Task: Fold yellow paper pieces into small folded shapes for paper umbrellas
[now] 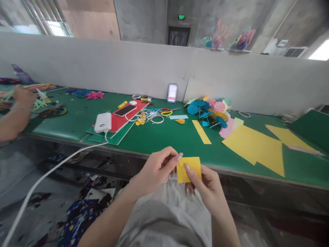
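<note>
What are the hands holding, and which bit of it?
A yellow paper piece. The right hand holds its right part, thumb across the front. The left hand is at the upper left corner; whether it's pinching is unclear.

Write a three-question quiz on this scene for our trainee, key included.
1. Which hand's thumb lies across the face of the small yellow paper piece?

2. Which lies on the red board?
A. purple bottle
B. smartphone
C. yellow paper strip

3. Fill in: the scissors behind the pale blue paper strip have ___ and ___ handles.

Key: 1. The right hand; 2. B; 3. red, yellow.
</note>
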Motion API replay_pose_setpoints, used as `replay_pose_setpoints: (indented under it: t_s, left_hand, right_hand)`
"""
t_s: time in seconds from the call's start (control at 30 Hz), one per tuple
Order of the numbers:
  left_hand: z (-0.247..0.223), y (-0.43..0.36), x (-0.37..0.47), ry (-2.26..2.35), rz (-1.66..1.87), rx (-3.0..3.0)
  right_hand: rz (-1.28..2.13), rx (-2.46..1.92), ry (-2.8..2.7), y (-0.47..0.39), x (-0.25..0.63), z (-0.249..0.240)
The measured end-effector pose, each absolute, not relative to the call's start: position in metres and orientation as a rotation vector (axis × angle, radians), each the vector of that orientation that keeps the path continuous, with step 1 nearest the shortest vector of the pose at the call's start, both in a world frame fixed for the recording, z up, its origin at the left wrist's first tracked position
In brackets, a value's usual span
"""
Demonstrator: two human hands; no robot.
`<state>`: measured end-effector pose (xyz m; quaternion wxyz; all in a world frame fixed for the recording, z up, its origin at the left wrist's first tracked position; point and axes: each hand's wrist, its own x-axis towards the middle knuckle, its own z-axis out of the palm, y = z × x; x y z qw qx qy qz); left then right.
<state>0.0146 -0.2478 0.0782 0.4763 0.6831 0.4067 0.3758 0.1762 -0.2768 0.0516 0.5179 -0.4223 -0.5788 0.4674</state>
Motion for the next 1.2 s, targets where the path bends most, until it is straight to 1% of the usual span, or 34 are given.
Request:
replay_pose_setpoints:
  t_s: [0.2, 0.47, 0.73, 1.07, 1.2]
  left_hand:
    - [0.074, -0.252, 0.018, 1.029, 1.017, 1.703]
    - [0.073, -0.253, 0.021, 0.993, 1.059, 1.572]
    - [0.073, -0.257, 0.027, 1.067, 1.073, 1.676]
    - [0.078, -0.261, 0.028, 1.005, 1.078, 1.685]
    - [0.079, -0.259, 0.027, 0.989, 1.065, 1.651]
  right_hand:
    - [1.059, -1.033, -1.489, -0.279, 0.176, 0.053]
    - [1.037, -1.039, -1.434, -0.279, 0.174, 0.05]
    - [1.012, -1.034, -1.402, -0.282, 0.171, 0.045]
    - [0.974, -0.997, -1.33, -0.287, 0.167, 0.044]
    - [0.944, -1.03, -1.384, -0.287, 0.169, 0.044]
